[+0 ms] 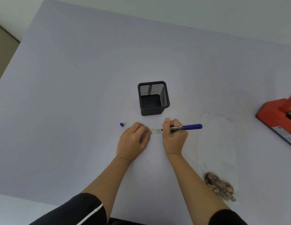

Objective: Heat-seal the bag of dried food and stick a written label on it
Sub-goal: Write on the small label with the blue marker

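The little white label (pixel 156 131) lies flat on the desk (pixel 76 95), right between the two hands. It has some small blue writing on it, too tiny to read.

The left grip (pixel 133 140) sits on the left end of the label. Its bent fingers press down on that end and do not wrap round anything. The right grip (pixel 174 137) holds a blue marker pen (pixel 185 127), with the fingers curled tight round it. The tip of the pen touches the right part of the label, and the back end of the pen points off to the right.

The pen's blue cap (pixel 122 124) lies by itself on the desk, near the left grip on its left side.

Just behind the hands stands a black mesh pen pot (pixel 153 98). It is upright.

To the right of the right arm lies the clear bag (pixel 219 143), flat on the desk. It is hard to see against the pale top. The brown dried food (pixel 220 186) is bunched up in the end of the bag nearest the person.

At the far right edge sits an orange heat sealer (pixel 278 117), well apart from the bag, with its arm lifted up.
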The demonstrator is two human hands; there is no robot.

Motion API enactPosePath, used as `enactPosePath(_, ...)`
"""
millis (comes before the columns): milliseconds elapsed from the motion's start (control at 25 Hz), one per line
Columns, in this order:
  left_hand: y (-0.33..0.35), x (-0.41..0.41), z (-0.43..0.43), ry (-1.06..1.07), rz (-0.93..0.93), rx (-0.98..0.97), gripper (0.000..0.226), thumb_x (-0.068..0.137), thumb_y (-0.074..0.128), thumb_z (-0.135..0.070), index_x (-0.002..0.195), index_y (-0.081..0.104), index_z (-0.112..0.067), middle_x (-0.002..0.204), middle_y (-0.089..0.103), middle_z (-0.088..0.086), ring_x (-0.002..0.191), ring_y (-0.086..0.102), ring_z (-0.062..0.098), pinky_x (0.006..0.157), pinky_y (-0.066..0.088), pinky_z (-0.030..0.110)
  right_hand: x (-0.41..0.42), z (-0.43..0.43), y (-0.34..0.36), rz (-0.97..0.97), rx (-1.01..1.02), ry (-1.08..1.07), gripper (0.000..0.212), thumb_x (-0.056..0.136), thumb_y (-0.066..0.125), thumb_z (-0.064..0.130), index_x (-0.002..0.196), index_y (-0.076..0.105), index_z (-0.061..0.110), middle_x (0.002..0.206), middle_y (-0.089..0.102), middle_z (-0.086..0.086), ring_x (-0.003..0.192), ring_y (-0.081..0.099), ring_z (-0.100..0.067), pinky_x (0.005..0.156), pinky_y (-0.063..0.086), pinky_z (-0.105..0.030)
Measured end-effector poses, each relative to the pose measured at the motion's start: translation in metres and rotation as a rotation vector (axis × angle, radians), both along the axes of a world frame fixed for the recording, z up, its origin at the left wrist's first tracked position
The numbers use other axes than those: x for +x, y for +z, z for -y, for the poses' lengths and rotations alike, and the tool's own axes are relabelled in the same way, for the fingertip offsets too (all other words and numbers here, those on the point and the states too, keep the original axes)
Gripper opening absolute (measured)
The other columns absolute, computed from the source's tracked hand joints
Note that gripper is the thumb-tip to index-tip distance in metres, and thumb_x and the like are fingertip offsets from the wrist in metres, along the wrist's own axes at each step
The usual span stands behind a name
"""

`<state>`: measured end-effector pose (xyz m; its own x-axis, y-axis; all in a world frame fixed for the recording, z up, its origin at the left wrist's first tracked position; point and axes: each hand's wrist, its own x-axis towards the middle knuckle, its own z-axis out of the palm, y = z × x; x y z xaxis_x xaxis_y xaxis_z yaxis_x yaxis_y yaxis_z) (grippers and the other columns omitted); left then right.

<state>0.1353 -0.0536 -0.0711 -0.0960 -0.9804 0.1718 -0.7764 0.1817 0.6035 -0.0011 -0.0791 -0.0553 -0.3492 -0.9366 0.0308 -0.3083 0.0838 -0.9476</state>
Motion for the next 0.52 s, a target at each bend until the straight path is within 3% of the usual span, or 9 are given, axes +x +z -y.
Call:
enactPosePath(120, 0.003, -0.001, -0.001, 0.013, -0.009, 0.007, 0.016, 0.086, 0.059, -0.024, 0.084, 0.066, -0.01, 0.081, 0.061, 0.003, 0.058, 0.053, 0.016, 0.054, 0.047, 0.023, -0.008, -0.002, 0.014, 0.146, 0.134, -0.121, 0.039, 0.093, 0.055, 0.022, 0.056, 0.043, 0.017, 0.05, 0.048, -0.002, 0.047, 0.044, -0.007, 0.05, 0.04, -0.016)
enactPosePath(240, 0.008, -0.002, -0.001, 0.004, -0.016, 0.005, 0.018, 0.087, 0.058, -0.023, 0.082, 0.067, -0.008, 0.079, 0.061, 0.004, 0.056, 0.051, 0.015, 0.055, 0.042, 0.018, -0.023, -0.005, 0.03, 0.276, 0.272, -0.12, 0.04, 0.094, 0.05, 0.032, 0.059, 0.046, 0.014, 0.054, 0.049, -0.001, 0.048, 0.046, -0.008, 0.051, 0.043, -0.019)
enactPosePath(360, 0.011, -0.002, -0.002, 0.001, -0.026, 0.024, 0.021, 0.087, 0.055, -0.023, 0.083, 0.067, -0.007, 0.08, 0.061, 0.004, 0.057, 0.052, 0.016, 0.056, 0.04, 0.017, -0.036, -0.007, 0.042, 0.236, 0.413, -0.05, 0.045, 0.094, 0.045, 0.04, 0.061, 0.05, 0.012, 0.054, 0.052, -0.001, 0.05, 0.049, -0.008, 0.059, 0.045, -0.021)
enactPosePath(440, 0.01, -0.002, -0.003, 0.003, -0.027, 0.028, 0.022, 0.088, 0.053, -0.023, 0.085, 0.067, -0.006, 0.081, 0.061, 0.005, 0.059, 0.054, 0.018, 0.055, 0.045, 0.021, -0.04, -0.008, 0.048, 0.255, 0.492, -0.055, 0.046, 0.095, 0.042, 0.044, 0.064, 0.053, 0.012, 0.058, 0.056, -0.001, 0.052, 0.054, -0.007, 0.063, 0.048, -0.021)
enactPosePath(520, 0.015, -0.003, -0.003, 0.007, -0.047, 0.044, 0.022, 0.089, 0.051, -0.022, 0.086, 0.066, -0.006, 0.083, 0.061, 0.006, 0.064, 0.055, 0.019, 0.057, 0.049, 0.029, -0.042, -0.008, 0.055, 0.418, 0.521, -0.117, 0.044, 0.096, 0.04, 0.042, 0.068, 0.055, 0.012, 0.063, 0.059, -0.003, 0.056, 0.058, -0.008, 0.065, 0.051, -0.022)
